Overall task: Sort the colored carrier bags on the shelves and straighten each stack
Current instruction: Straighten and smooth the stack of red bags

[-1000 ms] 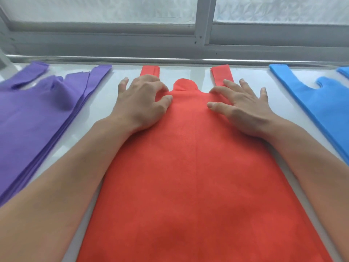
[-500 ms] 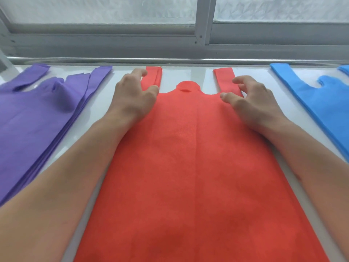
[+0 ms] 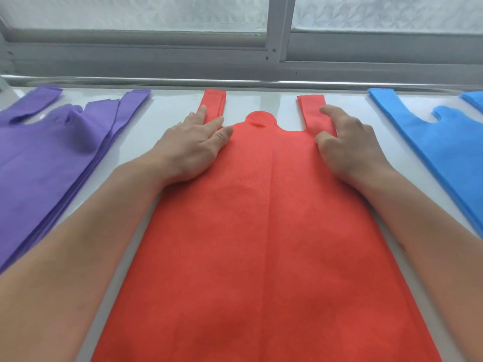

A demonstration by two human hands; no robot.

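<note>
A stack of red carrier bags [image 3: 266, 231] lies flat in the middle of the white shelf [image 3: 170, 111], handles pointing to the window. My left hand [image 3: 193, 145] rests flat on the base of the left handle [image 3: 215, 100], fingers straight. My right hand [image 3: 347, 142] sits at the right handle [image 3: 312, 103]. Its thumb lies on the bag and its curled fingers wrap the handle's outer edge. A purple stack [image 3: 47, 163] lies to the left, fanned out unevenly. At the right lies a blue stack [image 3: 441, 147].
A grey window frame [image 3: 277, 48] with frosted panes runs along the back of the shelf. Another blue bag [image 3: 474, 99] shows at the far right edge. Strips of bare white shelf separate the three stacks.
Both hands slid outward and toward the window, from the middle of the red stack to its two handles. My left fingers flattened; my right fingers curled at the right handle's edge.
</note>
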